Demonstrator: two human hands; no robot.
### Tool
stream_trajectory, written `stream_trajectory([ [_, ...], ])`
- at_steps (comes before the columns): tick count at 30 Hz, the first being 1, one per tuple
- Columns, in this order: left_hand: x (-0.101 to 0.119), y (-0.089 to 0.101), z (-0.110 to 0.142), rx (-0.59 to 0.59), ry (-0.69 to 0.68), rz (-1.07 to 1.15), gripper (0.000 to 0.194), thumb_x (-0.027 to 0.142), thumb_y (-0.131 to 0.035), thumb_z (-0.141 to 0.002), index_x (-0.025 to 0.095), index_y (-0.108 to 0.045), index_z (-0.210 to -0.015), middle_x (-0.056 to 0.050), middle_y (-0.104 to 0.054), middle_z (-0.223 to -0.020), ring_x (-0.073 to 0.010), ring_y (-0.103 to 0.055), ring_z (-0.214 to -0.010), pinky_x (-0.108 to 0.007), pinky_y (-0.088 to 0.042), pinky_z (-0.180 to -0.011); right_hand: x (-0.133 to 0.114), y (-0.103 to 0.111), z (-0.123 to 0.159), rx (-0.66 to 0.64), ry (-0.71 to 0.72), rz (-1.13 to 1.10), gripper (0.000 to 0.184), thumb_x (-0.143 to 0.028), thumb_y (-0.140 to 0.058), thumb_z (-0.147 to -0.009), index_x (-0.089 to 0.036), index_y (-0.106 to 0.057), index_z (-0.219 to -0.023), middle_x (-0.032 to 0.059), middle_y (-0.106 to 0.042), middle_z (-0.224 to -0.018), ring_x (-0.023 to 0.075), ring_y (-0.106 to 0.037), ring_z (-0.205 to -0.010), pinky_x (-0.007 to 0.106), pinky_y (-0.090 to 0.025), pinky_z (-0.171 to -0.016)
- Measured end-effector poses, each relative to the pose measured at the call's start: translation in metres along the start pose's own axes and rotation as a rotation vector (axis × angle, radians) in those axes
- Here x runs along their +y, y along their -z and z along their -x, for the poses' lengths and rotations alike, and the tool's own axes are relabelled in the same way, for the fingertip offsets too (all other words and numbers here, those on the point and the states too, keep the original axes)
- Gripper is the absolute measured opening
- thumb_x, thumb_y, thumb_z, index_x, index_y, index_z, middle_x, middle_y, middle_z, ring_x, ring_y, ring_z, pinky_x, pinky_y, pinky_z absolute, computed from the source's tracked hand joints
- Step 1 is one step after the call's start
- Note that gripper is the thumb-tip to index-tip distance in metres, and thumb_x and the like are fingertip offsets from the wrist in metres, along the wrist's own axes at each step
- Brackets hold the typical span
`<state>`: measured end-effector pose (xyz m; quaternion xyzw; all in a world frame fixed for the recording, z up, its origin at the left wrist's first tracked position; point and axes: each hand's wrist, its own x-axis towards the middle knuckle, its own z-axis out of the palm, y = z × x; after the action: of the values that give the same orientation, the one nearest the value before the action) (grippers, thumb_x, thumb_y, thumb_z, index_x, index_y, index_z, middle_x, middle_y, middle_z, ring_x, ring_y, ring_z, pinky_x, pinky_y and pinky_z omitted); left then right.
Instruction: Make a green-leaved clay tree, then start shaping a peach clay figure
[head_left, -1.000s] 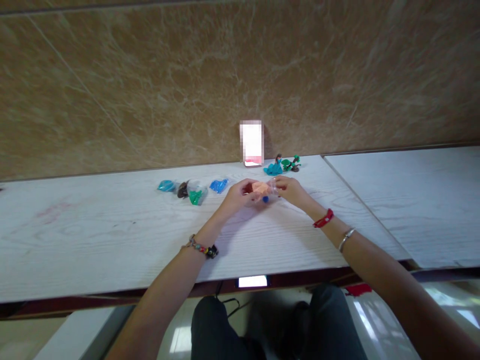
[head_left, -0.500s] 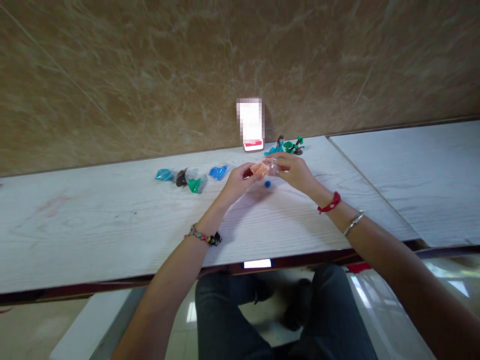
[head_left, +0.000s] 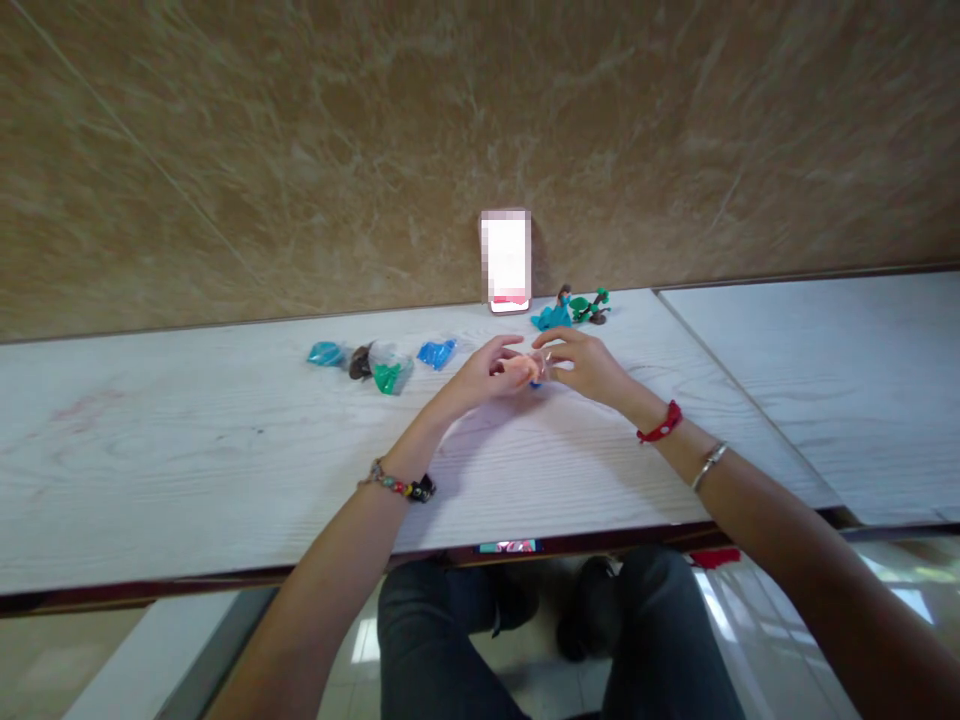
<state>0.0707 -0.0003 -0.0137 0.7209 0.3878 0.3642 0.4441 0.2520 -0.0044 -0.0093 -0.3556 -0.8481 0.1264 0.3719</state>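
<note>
Head view: two hands working just apart over white table. Left hand, half curled, holding peach lump; right hand, fingers partly bent, pinching clear bag around lump; whether lump is wholly inside, cannot tell. One blue ball showing below, partly hidden. To left, four more lumps lying: teal, green, blue in clear bags; brown, wrapping unclear. Beyond right hand, two models resting: teal figure, green tree. One phone leaning on wall.
</note>
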Motion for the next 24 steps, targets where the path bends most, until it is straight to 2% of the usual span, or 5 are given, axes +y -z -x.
stream_trajectory([
  [3, 0.006, 0.004, -0.001, -0.016, 0.024, 0.056, 0.027, 0.033, -0.051, -0.077, 0.013, -0.058, -0.095, -0.006, -0.064, -0.086, -0.0116, -0.057, -0.073, -0.023, -0.043, -0.064, -0.004, -0.002, 0.001, 0.008, 0.086, 0.054, 0.016, -0.007, -0.054, -0.073, -0.017, -0.066, -0.077, 0.0055, -0.059, -0.104, 0.0129, -0.059, -0.082, 0.030, -0.048, -0.080],
  [6, 0.010, 0.005, -0.002, 0.002, -0.044, 0.040, 0.022, 0.031, -0.051, -0.077, 0.013, -0.061, -0.085, -0.005, -0.064, -0.082, -0.0111, -0.056, -0.073, -0.023, -0.043, -0.066, -0.008, -0.001, 0.001, 0.016, 0.068, 0.078, 0.017, -0.011, -0.055, -0.075, -0.017, -0.066, -0.087, 0.0081, -0.053, -0.114, 0.0131, -0.060, -0.081, 0.032, -0.049, -0.081],
  [11, 0.007, 0.003, -0.002, 0.018, -0.086, 0.033, 0.025, 0.030, -0.051, -0.078, 0.013, -0.059, -0.095, -0.006, -0.064, -0.089, -0.0104, -0.056, -0.072, -0.023, -0.045, -0.065, -0.010, 0.005, 0.000, -0.012, 0.011, 0.092, 0.018, -0.019, -0.057, -0.076, -0.019, -0.065, -0.092, 0.0071, -0.043, -0.127, 0.0145, -0.060, -0.083, 0.035, -0.047, -0.085],
  [17, 0.000, -0.001, -0.001, 0.012, -0.099, 0.118, 0.032, 0.026, -0.056, -0.075, 0.014, -0.052, -0.104, -0.007, -0.063, -0.092, -0.0113, -0.059, -0.078, -0.023, -0.048, -0.069, -0.009, 0.006, 0.000, -0.030, 0.065, 0.047, 0.016, -0.016, -0.057, -0.075, -0.020, -0.066, -0.087, 0.0057, -0.050, -0.117, 0.0186, -0.051, -0.106, 0.037, -0.041, -0.094],
  [24, 0.000, -0.002, 0.003, 0.091, -0.131, 0.019, 0.027, 0.022, -0.057, -0.073, 0.014, -0.055, -0.099, -0.006, -0.064, -0.091, -0.0123, -0.059, -0.082, -0.024, -0.047, -0.069, -0.009, -0.002, 0.002, -0.075, 0.072, -0.010, 0.012, -0.013, -0.055, -0.075, -0.019, -0.065, -0.078, 0.0065, -0.047, -0.114, 0.0183, -0.049, -0.105, 0.037, -0.041, -0.092],
])
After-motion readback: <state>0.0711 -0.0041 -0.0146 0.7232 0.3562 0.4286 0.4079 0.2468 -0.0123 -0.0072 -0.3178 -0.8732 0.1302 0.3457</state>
